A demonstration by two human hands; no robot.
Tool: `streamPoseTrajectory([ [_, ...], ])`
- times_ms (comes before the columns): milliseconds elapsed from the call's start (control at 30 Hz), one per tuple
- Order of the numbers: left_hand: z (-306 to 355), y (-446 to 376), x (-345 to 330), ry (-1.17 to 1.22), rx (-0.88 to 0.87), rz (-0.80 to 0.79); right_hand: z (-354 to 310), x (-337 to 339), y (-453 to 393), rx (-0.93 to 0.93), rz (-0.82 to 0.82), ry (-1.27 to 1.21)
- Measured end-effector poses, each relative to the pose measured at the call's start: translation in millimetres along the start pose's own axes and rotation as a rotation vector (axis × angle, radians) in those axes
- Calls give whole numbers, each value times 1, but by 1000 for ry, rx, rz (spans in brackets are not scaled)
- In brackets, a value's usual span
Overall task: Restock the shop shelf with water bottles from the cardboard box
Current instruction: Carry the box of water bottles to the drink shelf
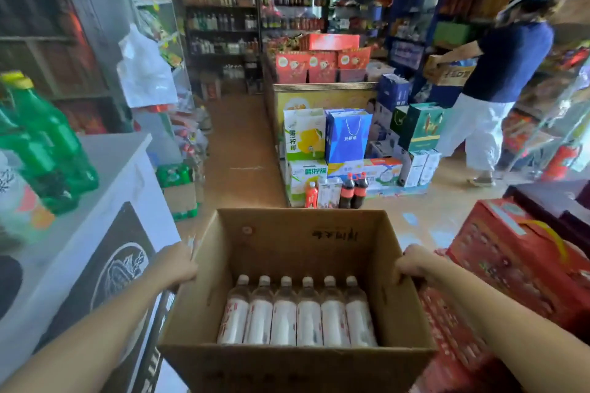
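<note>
The cardboard box (297, 290) is gripped on both side walls, left hand (177, 266) and right hand (415, 265) curled over the rims. Six water bottles (297, 316) are lying inside, shop shelves (220, 9) well ahead down the aisle.

Open brown cardboard box (297, 252), top flaps out of sight, plain inner walls with a dark scrawl on the far one; held between left hand (177, 265) and right hand (415, 265), one on each side rim. Six clear water bottles (297, 313) with white caps and white labels, lying side by side along the near wall, caps pointing away, touching one another.
</note>
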State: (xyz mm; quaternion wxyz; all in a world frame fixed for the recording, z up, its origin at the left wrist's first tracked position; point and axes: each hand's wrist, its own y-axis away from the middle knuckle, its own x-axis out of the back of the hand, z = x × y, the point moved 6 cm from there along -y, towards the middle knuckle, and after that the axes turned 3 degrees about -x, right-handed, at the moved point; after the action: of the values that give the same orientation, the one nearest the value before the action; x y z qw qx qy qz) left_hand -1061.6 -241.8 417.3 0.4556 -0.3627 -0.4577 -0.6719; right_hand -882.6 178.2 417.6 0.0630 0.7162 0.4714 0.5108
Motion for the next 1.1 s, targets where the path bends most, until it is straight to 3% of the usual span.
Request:
streamPoseTrajectory([
  [333, 20, -176, 73, 93, 231, 96, -217, 53, -218, 137, -131, 155],
  [600, 14, -384, 110, 247, 329, 68, -386, 54, -365, 195, -126, 206],
  [800, 16, -557, 175, 76, 283, -15, -515, 51, -479, 150, -139, 218],
  [1100, 29, -810, 286, -13, 280, 87, -736, 79, -644, 213, -100, 170],
])
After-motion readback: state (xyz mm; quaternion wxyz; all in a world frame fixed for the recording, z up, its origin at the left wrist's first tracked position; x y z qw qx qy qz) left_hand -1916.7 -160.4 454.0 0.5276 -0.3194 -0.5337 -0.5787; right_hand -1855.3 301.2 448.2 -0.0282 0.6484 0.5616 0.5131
